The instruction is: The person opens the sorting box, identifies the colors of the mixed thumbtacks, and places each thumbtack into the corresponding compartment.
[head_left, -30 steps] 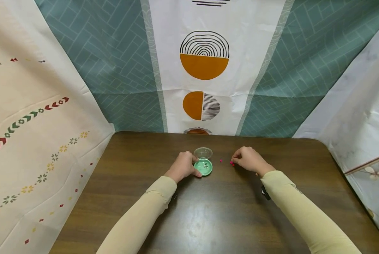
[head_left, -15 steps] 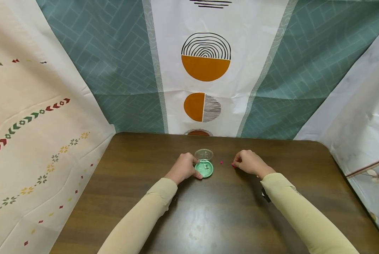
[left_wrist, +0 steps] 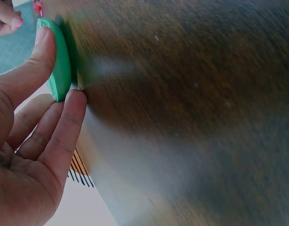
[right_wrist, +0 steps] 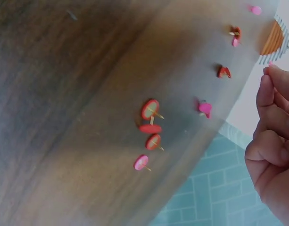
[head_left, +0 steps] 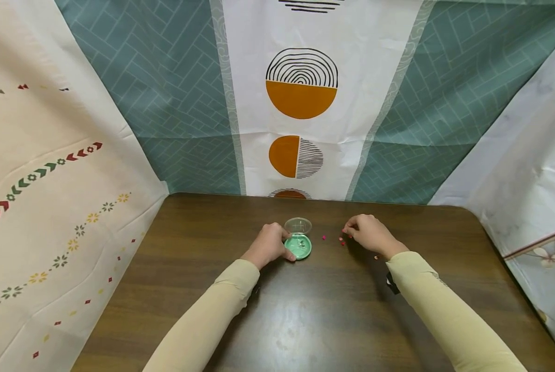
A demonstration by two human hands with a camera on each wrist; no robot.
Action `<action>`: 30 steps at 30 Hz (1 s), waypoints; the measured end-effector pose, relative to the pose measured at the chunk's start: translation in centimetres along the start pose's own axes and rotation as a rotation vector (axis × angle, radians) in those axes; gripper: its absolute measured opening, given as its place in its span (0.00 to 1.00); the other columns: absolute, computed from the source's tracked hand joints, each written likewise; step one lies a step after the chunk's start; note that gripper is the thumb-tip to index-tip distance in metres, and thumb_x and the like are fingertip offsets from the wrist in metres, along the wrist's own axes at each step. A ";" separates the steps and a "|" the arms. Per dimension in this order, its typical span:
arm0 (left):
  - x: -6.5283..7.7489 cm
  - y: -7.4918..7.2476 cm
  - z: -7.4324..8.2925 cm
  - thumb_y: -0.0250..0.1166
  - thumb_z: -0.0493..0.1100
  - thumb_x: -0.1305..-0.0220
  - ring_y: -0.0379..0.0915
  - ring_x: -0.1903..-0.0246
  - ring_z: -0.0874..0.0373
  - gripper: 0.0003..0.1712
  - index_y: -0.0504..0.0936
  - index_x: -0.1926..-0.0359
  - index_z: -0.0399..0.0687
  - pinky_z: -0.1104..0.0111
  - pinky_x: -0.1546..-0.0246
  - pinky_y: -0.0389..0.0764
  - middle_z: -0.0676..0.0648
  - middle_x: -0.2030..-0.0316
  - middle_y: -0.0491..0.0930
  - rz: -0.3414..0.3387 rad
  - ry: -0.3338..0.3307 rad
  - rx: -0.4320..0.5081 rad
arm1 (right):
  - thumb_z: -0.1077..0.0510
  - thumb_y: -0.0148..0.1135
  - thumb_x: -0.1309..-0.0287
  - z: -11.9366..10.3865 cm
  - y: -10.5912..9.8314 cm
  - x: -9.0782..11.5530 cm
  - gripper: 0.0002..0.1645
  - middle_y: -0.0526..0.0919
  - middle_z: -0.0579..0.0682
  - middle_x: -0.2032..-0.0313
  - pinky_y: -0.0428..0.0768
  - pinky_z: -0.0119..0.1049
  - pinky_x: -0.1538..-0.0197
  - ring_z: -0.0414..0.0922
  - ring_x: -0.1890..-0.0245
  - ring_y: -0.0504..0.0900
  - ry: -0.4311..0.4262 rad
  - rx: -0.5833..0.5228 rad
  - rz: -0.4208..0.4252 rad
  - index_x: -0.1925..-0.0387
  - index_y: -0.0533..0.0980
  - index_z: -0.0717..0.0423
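My left hand point(head_left: 269, 245) grips the near, shallow part of a round green case point(head_left: 298, 248) at its left side. In the left wrist view the thumb lies on the rim of the green case point(left_wrist: 62, 61), with fingers at its other side. Its clear lid point(head_left: 298, 226) stands open behind. Something small and shiny lies inside, too small to make out. Right of the case, my right hand point(head_left: 370, 235) pinches a pink thumbtack point(right_wrist: 270, 63) between thumb and forefinger, mostly hidden by the fingertips. Below it lie loose thumbtacks point(right_wrist: 150, 109), red and pink, several with points showing.
One pink thumbtack point(head_left: 324, 237) lies apart, between the case and the right hand. Another small tack point(head_left: 376, 257) is by the right wrist. The brown wooden table point(head_left: 277, 310) meets a patterned cloth point(head_left: 189, 103) at its back edge.
My right hand has drawn slightly up and right from the tacks, now with a pink thumbtack at its fingertips. Tacks beneath it have come into view. The left hand stays on the case.
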State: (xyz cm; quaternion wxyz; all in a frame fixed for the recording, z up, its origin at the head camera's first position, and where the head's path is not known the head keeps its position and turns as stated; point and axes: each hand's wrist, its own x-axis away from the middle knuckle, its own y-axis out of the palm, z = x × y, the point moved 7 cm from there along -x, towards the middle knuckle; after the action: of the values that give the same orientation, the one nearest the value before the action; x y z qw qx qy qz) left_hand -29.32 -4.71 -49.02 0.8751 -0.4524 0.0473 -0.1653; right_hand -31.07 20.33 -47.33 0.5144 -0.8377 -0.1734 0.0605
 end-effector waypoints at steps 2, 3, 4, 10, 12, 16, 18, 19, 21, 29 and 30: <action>0.0 -0.1 0.0 0.81 0.53 0.74 0.72 0.53 0.58 0.39 0.83 0.54 0.45 0.71 0.57 0.71 0.52 0.56 0.80 -0.002 -0.004 0.004 | 0.51 0.57 0.38 0.0 -0.5 0.0 0.10 0.81 0.44 0.67 0.72 0.38 0.70 0.40 0.75 0.73 -0.003 -0.030 0.019 0.62 0.80 0.52; 0.0 -0.1 0.0 0.81 0.53 0.74 0.72 0.53 0.58 0.39 0.83 0.54 0.45 0.71 0.57 0.71 0.52 0.56 0.80 -0.001 -0.003 0.000 | 0.51 0.57 0.37 0.0 -0.8 0.1 0.11 0.81 0.45 0.67 0.72 0.38 0.70 0.40 0.75 0.73 -0.007 -0.041 0.032 0.62 0.80 0.52; 0.0 -0.1 0.1 0.81 0.53 0.74 0.72 0.53 0.58 0.39 0.83 0.54 0.45 0.71 0.57 0.71 0.52 0.56 0.80 -0.003 -0.002 -0.001 | 0.51 0.57 0.37 -0.1 -1.1 0.1 0.11 0.81 0.46 0.67 0.72 0.39 0.71 0.41 0.76 0.72 -0.010 -0.051 0.046 0.61 0.80 0.52; 0.0 -0.2 0.2 0.81 0.53 0.73 0.72 0.53 0.58 0.38 0.83 0.54 0.45 0.72 0.58 0.71 0.51 0.56 0.80 -0.003 0.004 0.000 | 0.50 0.54 0.35 -0.2 -2.7 0.1 0.13 0.81 0.49 0.62 0.71 0.40 0.70 0.43 0.73 0.73 -0.009 -0.086 0.125 0.58 0.79 0.52; 0.0 -0.2 0.1 0.81 0.53 0.73 0.72 0.54 0.58 0.38 0.83 0.54 0.45 0.72 0.59 0.71 0.51 0.56 0.80 -0.001 0.003 0.004 | 0.49 0.54 0.35 -0.3 -3.0 0.2 0.13 0.81 0.48 0.60 0.71 0.40 0.68 0.43 0.71 0.73 -0.009 -0.093 0.137 0.58 0.79 0.52; 0.1 -0.1 0.0 0.81 0.53 0.73 0.72 0.54 0.58 0.38 0.83 0.54 0.45 0.72 0.59 0.71 0.52 0.56 0.80 -0.004 -0.002 0.012 | 0.47 0.55 0.36 -0.8 -3.1 0.3 0.12 0.81 0.48 0.63 0.71 0.41 0.70 0.44 0.74 0.72 -0.011 -0.117 0.146 0.61 0.78 0.48; 0.2 0.0 0.0 0.81 0.53 0.73 0.72 0.53 0.58 0.38 0.83 0.54 0.45 0.72 0.59 0.71 0.52 0.56 0.80 -0.005 -0.001 0.013 | 0.47 0.55 0.36 -1.2 -3.1 0.2 0.10 0.81 0.46 0.67 0.71 0.40 0.72 0.43 0.77 0.71 -0.020 -0.124 0.156 0.62 0.78 0.46; 0.2 0.0 0.0 0.80 0.53 0.73 0.72 0.53 0.58 0.38 0.83 0.54 0.45 0.72 0.59 0.71 0.52 0.56 0.80 -0.004 0.000 0.014 | 0.47 0.55 0.36 -1.4 -3.2 0.2 0.09 0.80 0.45 0.69 0.71 0.40 0.73 0.43 0.78 0.70 -0.025 -0.123 0.163 0.63 0.77 0.45; 0.2 0.0 -0.1 0.80 0.53 0.73 0.72 0.53 0.58 0.38 0.83 0.54 0.45 0.72 0.58 0.71 0.52 0.56 0.80 -0.002 0.003 0.013 | 0.47 0.56 0.37 -2.1 -3.2 0.0 0.07 0.79 0.42 0.71 0.70 0.40 0.74 0.42 0.79 0.70 -0.040 -0.116 0.177 0.64 0.77 0.43; 0.1 0.1 -0.2 0.81 0.54 0.73 0.72 0.54 0.59 0.37 0.84 0.55 0.46 0.71 0.58 0.72 0.53 0.57 0.80 0.003 -0.001 0.011 | 0.50 0.55 0.37 -4.6 -2.2 -0.3 0.06 0.78 0.38 0.71 0.71 0.38 0.76 0.41 0.79 0.72 -0.070 -0.179 0.161 0.65 0.77 0.42; 0.1 0.1 -0.2 0.81 0.54 0.73 0.72 0.54 0.59 0.37 0.84 0.55 0.46 0.71 0.58 0.72 0.53 0.56 0.80 0.000 -0.003 0.013 | 0.50 0.55 0.37 -4.9 -2.0 -0.3 0.06 0.78 0.39 0.71 0.71 0.38 0.75 0.41 0.79 0.73 -0.073 -0.193 0.158 0.65 0.77 0.42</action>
State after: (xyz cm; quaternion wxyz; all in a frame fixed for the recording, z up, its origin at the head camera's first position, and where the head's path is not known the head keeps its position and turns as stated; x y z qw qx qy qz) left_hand -29.24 -4.81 -49.19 0.8781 -0.4469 0.0450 -0.1650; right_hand -30.42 16.95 -43.31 0.4182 -0.8916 -0.1305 0.1144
